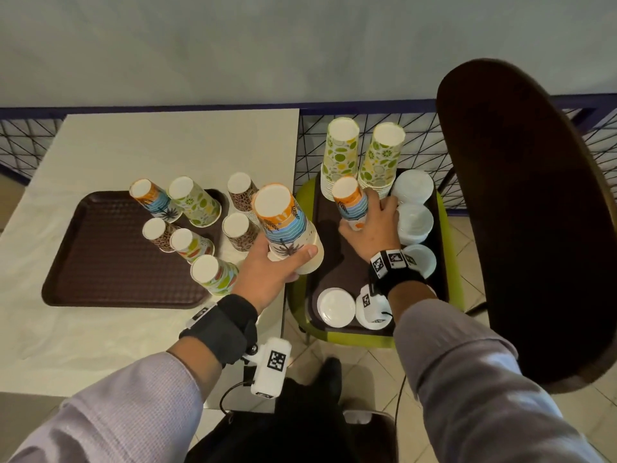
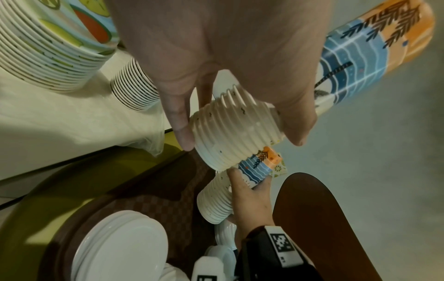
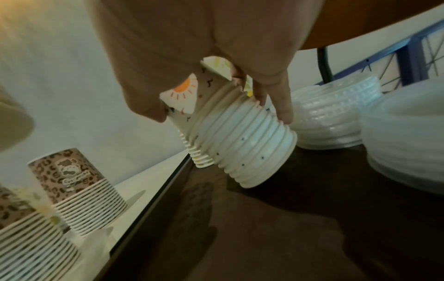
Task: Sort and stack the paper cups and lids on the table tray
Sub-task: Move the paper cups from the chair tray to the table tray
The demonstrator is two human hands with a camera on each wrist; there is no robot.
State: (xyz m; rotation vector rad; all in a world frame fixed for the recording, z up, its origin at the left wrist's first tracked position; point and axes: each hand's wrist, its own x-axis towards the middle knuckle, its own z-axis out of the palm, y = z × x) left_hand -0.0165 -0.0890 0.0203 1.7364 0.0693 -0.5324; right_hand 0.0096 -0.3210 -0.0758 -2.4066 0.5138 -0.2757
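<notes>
Left hand (image 1: 267, 272) is gripping a tall stack of upside-down palm-print cups (image 1: 283, 225), fingers and thumb curled round the lower rims; the stack is sitting in mid frame, leaning toward upper left, held over the gap between the worktop (image 1: 133, 145) and the chair tray (image 1: 337, 262). The left wrist view is showing the finger and thumb pressing on the ribbed rims of the palm-print cups (image 2: 230, 131).

Right hand (image 1: 370, 225) is clamping a shorter stack of the same print, the second palm stack (image 1: 350, 198), right of centre. In the right wrist view this second palm stack (image 3: 238, 144) is tilting, its lower rim just above or touching the dark tray; cannot tell which.

Behind the right hand, two tall lime-print stacks (image 1: 360, 155) are standing upright on the chair tray. White lid stacks (image 1: 414, 208) are lining the tray's right edge; more lids (image 1: 335, 307) are lying at its lower edge.

On the worktop at left, the table tray (image 1: 100, 262) is carrying several upside-down cup stacks along its right part: an orange palm stack (image 1: 150, 198), a lime stack (image 1: 193, 202), a leopard stack (image 1: 157, 232) and a fruit-print stack (image 1: 190, 243). Another fruit-print pile (image 1: 213, 274) is standing at the tray's lower right corner. Two more leopard stacks (image 1: 238, 208) are standing right of the tray.

A dark chair back (image 1: 521, 212) is filling the right of the frame.
</notes>
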